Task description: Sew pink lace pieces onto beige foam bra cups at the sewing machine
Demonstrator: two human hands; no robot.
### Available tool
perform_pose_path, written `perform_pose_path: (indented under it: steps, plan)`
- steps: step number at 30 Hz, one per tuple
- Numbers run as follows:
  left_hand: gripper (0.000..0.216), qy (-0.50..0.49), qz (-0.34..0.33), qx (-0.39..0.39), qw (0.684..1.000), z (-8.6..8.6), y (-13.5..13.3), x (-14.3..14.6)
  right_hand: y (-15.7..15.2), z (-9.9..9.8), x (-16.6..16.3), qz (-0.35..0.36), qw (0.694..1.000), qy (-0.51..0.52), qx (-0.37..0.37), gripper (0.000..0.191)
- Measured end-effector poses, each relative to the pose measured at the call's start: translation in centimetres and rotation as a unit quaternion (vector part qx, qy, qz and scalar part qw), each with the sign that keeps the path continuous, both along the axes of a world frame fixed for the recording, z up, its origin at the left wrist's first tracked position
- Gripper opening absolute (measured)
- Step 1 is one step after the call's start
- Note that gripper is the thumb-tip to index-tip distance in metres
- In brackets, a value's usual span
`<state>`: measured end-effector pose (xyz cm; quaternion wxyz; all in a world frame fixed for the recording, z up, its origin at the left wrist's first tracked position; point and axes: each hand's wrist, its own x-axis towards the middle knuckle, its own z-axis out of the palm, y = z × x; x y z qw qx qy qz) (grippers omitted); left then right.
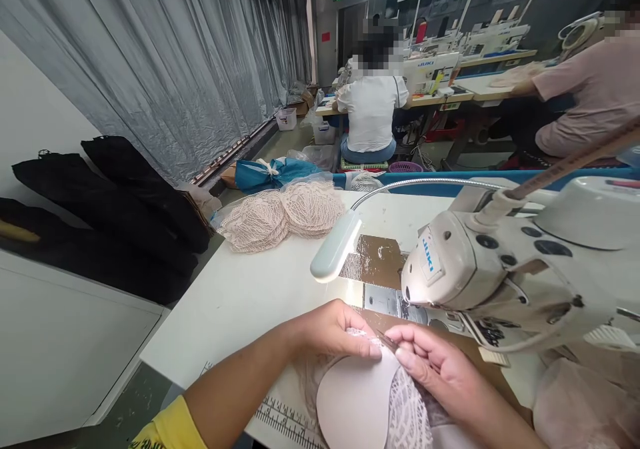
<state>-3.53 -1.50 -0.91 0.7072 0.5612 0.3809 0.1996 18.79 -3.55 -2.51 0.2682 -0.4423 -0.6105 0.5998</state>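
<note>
A pale pink molded bra cup (353,399) with white lace (410,405) along its edge lies near the front of the sewing table. My left hand (340,329) pinches the cup's upper edge between thumb and fingers, with a bit of lace under the fingers. Close by on the right, my right hand (430,359) is closed on a small, thin, dark tool (386,341), its tip at the lace edge. The tool looks like snips or tweezers, but the fingers cover most of it. Directly behind the hands is the sewing machine's metal plate (387,299).
A white JUKI sewing machine (450,255) stands at the right, with a bendable lamp (333,249) beside it. Stacked lace cups (280,215) lie at the table's far left. Sheer fabric (585,395) is bunched at right. Two people (370,115) sit at machines beyond.
</note>
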Motion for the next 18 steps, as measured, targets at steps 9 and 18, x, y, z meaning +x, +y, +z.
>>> perform_pose_path:
  steps: [9,18]
  plan:
    - [0.034,-0.008,-0.023,-0.012,1.0,-0.2,-0.1,0.2,-0.2,1.1,-0.9,0.043,0.997,-0.054,0.043,0.029]
    - [0.038,-0.001,0.01,-0.029,1.0,-0.6,0.2,-0.5,-0.8,2.0,3.2,-0.076,0.965,-0.238,0.083,0.046]
